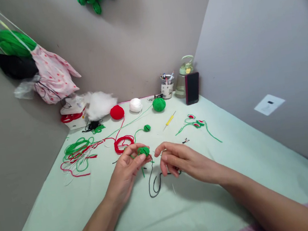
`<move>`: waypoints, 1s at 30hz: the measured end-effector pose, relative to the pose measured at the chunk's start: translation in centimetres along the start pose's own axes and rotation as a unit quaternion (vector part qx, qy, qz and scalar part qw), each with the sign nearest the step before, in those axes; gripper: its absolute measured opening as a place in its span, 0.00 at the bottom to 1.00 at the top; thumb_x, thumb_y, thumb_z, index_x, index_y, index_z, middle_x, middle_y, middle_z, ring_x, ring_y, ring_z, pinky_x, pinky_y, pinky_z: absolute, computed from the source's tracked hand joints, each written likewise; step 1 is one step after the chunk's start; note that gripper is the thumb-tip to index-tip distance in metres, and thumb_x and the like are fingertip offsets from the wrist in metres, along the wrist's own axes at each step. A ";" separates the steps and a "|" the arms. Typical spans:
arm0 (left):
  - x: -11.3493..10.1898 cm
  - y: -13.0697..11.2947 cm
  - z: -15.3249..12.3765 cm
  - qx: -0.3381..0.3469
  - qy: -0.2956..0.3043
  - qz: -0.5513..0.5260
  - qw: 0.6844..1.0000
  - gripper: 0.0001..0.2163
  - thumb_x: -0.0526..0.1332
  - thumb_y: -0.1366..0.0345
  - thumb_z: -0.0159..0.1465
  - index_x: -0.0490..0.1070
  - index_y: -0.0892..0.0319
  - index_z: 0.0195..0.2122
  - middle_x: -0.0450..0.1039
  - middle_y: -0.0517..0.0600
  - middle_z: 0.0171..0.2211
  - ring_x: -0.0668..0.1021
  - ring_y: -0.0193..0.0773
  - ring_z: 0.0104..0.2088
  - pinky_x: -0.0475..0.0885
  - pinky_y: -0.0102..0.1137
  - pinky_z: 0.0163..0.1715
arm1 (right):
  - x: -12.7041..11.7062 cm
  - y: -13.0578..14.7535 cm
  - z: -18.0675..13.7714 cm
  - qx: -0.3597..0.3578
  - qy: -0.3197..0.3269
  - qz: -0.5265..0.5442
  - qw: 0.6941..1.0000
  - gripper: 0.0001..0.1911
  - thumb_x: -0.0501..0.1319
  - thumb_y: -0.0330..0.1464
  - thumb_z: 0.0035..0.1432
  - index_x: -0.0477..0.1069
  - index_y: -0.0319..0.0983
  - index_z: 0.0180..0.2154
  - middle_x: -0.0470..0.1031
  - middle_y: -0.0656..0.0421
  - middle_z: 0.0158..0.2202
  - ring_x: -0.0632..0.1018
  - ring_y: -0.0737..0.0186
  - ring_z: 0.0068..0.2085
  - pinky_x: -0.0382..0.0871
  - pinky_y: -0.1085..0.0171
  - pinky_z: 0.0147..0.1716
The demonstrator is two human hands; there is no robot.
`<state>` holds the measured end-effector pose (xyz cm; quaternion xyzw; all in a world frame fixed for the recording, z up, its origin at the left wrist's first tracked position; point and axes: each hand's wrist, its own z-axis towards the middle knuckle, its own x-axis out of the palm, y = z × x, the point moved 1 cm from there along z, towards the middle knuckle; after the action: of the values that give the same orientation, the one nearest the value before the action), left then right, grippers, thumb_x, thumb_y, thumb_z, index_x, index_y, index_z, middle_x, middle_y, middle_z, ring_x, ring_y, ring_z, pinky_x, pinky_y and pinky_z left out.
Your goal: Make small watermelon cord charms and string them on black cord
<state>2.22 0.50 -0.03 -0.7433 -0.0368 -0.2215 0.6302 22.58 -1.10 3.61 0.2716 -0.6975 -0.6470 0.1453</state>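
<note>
Leftmost, a pink dotted bag (53, 73) hangs against the wall above red-handled scissors (68, 119). Loose strands of green, red and white yarn (77, 145) lie below these on the pale green table surface (42, 215). White fibre stuffing (100, 105), a red yarn ball (117, 112) and, nearer the worker, a red yarn coil (116, 147) follow.

The left hand (126, 168) is closed in a pinch on a small green yarn piece (144, 152). The piece sits at the fingertips, thumb on the near side, fingers behind and above, raised over the table. It is rounded, textured and bright green, with a dark line across its visible face; part is covered by the thumb. A black strand (155, 196) trails beneath it in loops toward the right hand (179, 159).

That hand stands just beside the piece, apart from it, index finger extended and the others curled; whether the fingers grip anything cannot be determined.

Beyond are a green yarn ball (158, 104), a yellow-handled hook (169, 120) and small red, white and green pieces (196, 125) with green tails. A dark phone (192, 88) stands upright behind them.
</note>
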 end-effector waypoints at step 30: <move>-0.6 0.4 0.3 0.025 0.016 0.077 0.997 0.12 0.69 0.62 0.60 0.77 0.55 0.45 0.76 0.47 0.36 0.77 0.35 0.35 0.69 0.30 0.42 | 2.2 -0.5 0.8 0.012 -0.097 0.128 0.987 0.18 0.68 0.45 0.55 0.71 0.37 0.34 0.66 0.65 0.23 0.67 0.71 0.23 0.61 0.69 0.24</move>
<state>1.90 0.82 -0.68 -0.7241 0.0251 -0.1836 0.6643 20.41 -1.67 2.68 0.1176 -0.7447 -0.6384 0.1549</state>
